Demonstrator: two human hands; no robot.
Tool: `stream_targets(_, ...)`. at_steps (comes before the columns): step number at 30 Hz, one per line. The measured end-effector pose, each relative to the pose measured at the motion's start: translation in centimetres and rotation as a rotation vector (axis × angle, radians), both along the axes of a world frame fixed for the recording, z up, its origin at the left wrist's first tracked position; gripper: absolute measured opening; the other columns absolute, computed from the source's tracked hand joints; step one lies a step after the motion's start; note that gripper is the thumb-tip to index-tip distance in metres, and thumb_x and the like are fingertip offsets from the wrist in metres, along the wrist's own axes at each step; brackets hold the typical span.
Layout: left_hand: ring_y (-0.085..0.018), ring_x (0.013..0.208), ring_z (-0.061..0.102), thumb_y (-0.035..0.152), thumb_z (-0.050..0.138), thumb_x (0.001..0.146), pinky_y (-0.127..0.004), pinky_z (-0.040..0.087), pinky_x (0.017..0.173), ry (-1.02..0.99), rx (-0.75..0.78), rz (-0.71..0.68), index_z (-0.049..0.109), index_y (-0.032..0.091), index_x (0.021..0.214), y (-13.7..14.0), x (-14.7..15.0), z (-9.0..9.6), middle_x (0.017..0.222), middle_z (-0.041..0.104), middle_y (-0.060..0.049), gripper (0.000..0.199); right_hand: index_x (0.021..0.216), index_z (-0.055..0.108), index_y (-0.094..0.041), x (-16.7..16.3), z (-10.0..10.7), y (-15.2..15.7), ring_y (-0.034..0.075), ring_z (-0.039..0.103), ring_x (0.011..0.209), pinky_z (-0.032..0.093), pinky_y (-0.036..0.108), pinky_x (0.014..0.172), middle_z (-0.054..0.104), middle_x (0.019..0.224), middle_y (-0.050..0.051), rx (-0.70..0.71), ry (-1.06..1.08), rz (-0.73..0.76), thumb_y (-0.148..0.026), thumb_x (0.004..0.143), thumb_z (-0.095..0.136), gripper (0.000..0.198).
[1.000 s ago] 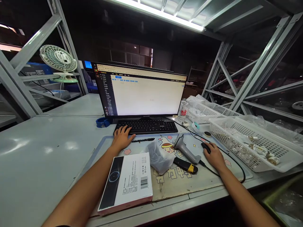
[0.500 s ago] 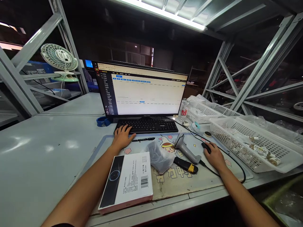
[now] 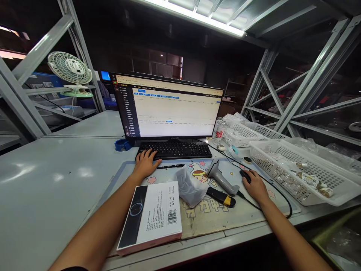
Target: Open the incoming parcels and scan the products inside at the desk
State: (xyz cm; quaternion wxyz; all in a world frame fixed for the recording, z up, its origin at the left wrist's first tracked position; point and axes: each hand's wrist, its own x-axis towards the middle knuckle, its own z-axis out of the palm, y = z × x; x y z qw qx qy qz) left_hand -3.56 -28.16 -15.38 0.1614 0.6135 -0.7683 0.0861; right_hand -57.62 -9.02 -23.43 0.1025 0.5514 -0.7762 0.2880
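Note:
My left hand (image 3: pixel 146 162) rests with fingers spread on the left end of a black keyboard (image 3: pixel 180 149). My right hand (image 3: pixel 255 185) is curved over a black computer mouse (image 3: pixel 245 175) on the patterned desk mat (image 3: pixel 208 226). Behind the keyboard stands a lit monitor (image 3: pixel 175 113) showing a page with a table and blue buttons. Between my arms lie a white and black box (image 3: pixel 158 214) with a barcode, a crumpled translucent plastic bag (image 3: pixel 191 190), a grey barcode scanner (image 3: pixel 221 178) and a black and yellow utility knife (image 3: pixel 221 197). A black pen (image 3: pixel 170 166) lies below the keyboard.
White plastic baskets (image 3: pixel 296 180) with small wrapped items line the right side. A bottle (image 3: pixel 220 131) stands beside the monitor. Blue tape (image 3: pixel 123 145) sits left of the keyboard. A green fan (image 3: pixel 70 69) stands at the left rack. The scanner's cable (image 3: pixel 270 180) loops around my right hand.
A line of text now shows in the upper table on the screen. My hands stay in place on the keyboard and the mouse.

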Motion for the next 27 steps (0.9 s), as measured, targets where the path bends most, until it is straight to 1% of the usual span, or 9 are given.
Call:
stream_targets(7, -0.041, 0.161, 0.025, 0.064, 0.036, 0.104, -0.059, 0.02, 0.129, -0.003, 0.016, 0.004, 0.049, 0.021, 0.163, 0.21, -0.09, 0.24, 0.173, 0.036, -0.013, 0.074, 0.141, 0.069, -0.022, 0.37, 0.7, 0.23, 0.03, 0.064, 0.123, 0.055, 0.039, 0.094, 0.06, 0.147, 0.012, 0.061, -0.023, -0.031, -0.041, 0.099, 0.049, 0.05)
stream_targets(12, -0.041, 0.161, 0.024, 0.063, 0.035, 0.104, -0.059, 0.019, 0.13, -0.014, 0.022, 0.008, 0.047, 0.02, 0.164, 0.33, -0.18, 0.37, 0.174, 0.035, -0.013, 0.074, 0.14, 0.069, -0.024, 0.53, 0.89, 0.4, 0.029, 0.065, 0.12, 0.055, 0.04, 0.094, 0.06, 0.147, 0.011, 0.052, -0.023, -0.03, -0.039, 0.098, 0.049, 0.049)
stream_targets(17, -0.04, 0.161, 0.024, 0.064, 0.035, 0.104, -0.059, 0.019, 0.13, -0.01, 0.018, 0.005, 0.048, 0.021, 0.163, 0.25, -0.14, 0.25, 0.173, 0.036, -0.013, 0.074, 0.14, 0.069, -0.023, 0.27, 0.57, 0.3, 0.03, 0.064, 0.123, 0.054, 0.041, 0.098, 0.061, 0.146, 0.012, 0.03, -0.01, -0.012, -0.041, 0.099, 0.048, 0.049)
stream_targets(22, -0.041, 0.162, 0.024, 0.064, 0.034, 0.104, -0.058, 0.018, 0.13, 0.005, 0.012, -0.001, 0.048, 0.021, 0.163, 0.11, -0.08, 0.02, 0.173, 0.036, -0.013, 0.074, 0.138, 0.071, -0.023, 0.09, 0.3, 0.18, 0.03, 0.065, 0.121, 0.055, 0.042, 0.098, 0.06, 0.146, 0.013, 0.023, -0.011, -0.011, -0.041, 0.1, 0.049, 0.047)
stream_targets(27, -0.041, 0.161, 0.024, 0.064, 0.033, 0.104, -0.059, 0.018, 0.13, 0.003, 0.023, -0.005, 0.047, 0.02, 0.164, 0.17, -0.11, 0.16, 0.174, 0.035, -0.014, 0.076, 0.138, 0.07, -0.022, 0.24, 0.45, 0.16, 0.031, 0.064, 0.122, 0.055, 0.042, 0.098, 0.059, 0.147, 0.014, 0.032, 0.0, -0.021, -0.04, 0.1, 0.049, 0.048)
